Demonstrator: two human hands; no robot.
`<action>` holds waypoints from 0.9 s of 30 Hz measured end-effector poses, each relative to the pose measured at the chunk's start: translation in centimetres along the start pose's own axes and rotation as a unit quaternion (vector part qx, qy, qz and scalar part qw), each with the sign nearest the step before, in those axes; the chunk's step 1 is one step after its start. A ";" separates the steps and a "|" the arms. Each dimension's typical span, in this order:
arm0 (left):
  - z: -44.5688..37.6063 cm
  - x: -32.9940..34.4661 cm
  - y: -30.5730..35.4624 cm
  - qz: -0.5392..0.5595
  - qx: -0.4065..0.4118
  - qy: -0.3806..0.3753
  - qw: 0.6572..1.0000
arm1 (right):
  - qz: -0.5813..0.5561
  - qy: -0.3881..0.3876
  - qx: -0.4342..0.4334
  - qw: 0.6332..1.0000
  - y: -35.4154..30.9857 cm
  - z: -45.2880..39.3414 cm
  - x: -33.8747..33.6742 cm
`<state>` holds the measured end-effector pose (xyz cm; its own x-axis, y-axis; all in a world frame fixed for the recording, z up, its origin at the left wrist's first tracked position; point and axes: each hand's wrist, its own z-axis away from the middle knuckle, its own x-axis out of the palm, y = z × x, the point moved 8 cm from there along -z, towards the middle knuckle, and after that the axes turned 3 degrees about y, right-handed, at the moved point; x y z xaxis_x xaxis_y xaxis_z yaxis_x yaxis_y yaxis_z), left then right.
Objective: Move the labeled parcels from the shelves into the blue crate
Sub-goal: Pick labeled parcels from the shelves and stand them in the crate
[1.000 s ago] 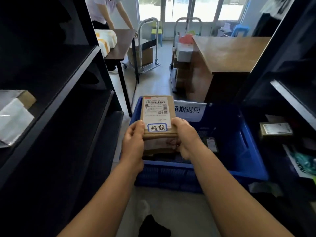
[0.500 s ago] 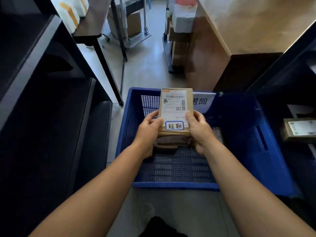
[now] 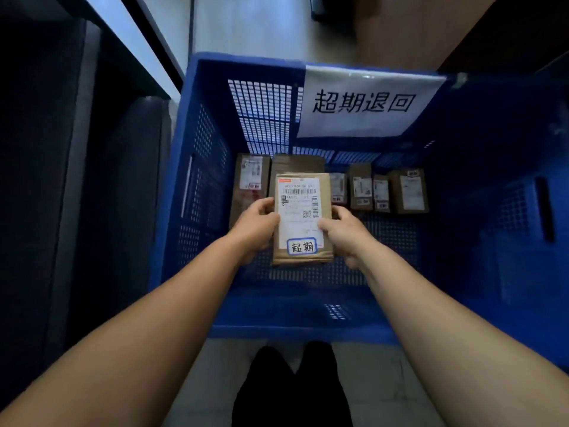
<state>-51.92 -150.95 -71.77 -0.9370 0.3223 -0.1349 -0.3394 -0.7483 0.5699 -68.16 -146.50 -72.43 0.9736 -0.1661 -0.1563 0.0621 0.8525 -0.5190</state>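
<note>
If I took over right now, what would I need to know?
Left hand and right hand both grip the brown parcel, held low inside the blue crate. Whether it touches the floor is unclear.
Done: several parcels already lie along the crate's far wall.
Left: set this one down, let go, then fetch more. The shelves' contents are not in view.

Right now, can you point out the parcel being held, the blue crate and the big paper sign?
held parcel (image 3: 300,211): head view, on its white shipping label.
blue crate (image 3: 200,167): head view, on its left perforated wall.
paper sign (image 3: 366,103): head view, on its handwritten characters.
</note>
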 end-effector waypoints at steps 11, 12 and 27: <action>-13.6 3.0 -11.7 -0.082 -0.080 -0.023 0.993 | 0.105 -0.037 0.073 0.991 11.8 -14.9 3.3; -14.8 3.1 -12.6 -0.087 -0.086 -0.025 0.992 | 0.113 -0.049 0.080 0.989 12.6 -16.0 3.9; -28.2 4.6 -19.9 -0.211 -0.082 -0.019 0.974 | 0.154 -0.098 0.104 0.978 18.7 -29.6 8.5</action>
<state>-51.77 -150.92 -106.62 -0.7082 0.6403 -0.2975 -0.7055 -0.6255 0.3332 -65.20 -146.62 -108.32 0.9753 0.1954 -0.1028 -0.2172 0.9330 -0.2870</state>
